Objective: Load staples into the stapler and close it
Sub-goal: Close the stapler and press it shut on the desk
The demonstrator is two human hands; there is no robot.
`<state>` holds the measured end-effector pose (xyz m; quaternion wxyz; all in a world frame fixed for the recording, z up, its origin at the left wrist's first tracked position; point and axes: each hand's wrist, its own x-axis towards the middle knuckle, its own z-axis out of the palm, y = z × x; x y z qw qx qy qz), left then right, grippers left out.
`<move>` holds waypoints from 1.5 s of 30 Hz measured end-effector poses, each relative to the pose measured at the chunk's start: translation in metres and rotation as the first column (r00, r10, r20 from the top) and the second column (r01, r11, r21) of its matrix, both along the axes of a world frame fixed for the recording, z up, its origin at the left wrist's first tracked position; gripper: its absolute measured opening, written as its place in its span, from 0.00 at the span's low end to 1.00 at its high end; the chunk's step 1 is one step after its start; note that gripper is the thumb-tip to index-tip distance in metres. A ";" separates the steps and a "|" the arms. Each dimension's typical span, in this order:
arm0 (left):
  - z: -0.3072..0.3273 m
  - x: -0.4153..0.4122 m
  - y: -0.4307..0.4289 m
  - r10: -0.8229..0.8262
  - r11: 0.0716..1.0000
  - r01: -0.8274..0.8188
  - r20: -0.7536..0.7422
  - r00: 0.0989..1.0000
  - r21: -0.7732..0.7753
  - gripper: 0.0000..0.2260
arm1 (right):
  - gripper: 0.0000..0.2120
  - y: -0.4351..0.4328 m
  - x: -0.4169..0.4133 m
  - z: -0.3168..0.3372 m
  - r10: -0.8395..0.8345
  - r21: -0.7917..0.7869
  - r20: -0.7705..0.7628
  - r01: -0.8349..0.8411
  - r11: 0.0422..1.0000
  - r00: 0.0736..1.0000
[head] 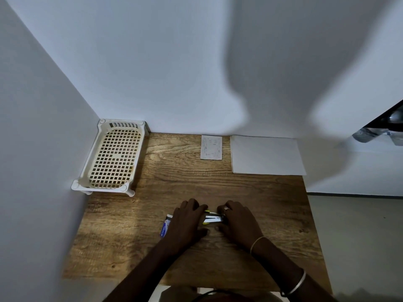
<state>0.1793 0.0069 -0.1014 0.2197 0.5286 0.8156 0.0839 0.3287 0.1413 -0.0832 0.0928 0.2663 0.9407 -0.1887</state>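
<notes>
- Stapler (212, 219) lies near the front middle of the wooden tabletop (272, 203), gripped from both ends.
- Left hand (187, 221) is closed over its left end, right hand (237, 221) over its right end.
- Small blue-and-white box (165, 227) peeks out from under the left hand.
- White lattice tray (113, 158) stands in the far left corner; a small card (211, 147) and white paper (267, 154) lie by the wall.

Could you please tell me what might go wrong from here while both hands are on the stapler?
1. The left hand and right hand cover most of the stapler, so a fingertip might get pinched when it closes.
2. The small box lies half under the left hand; a sideways nudge could push it away.
3. Whether staples sit straight cannot be seen; closing blind might jam them.
</notes>
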 end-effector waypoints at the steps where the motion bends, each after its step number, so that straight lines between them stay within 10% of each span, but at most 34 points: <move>1: 0.000 0.001 0.000 0.004 1.000 -0.004 0.006 1.000 0.003 0.34 | 0.23 0.000 0.001 0.000 0.001 0.001 0.002 -0.001 1.000 1.000; 45: 0.016 0.000 -0.022 -0.035 0.999 0.035 0.005 0.999 -0.040 0.40 | 0.36 -0.006 0.040 -0.013 -0.111 0.051 0.048 0.108 0.993 0.993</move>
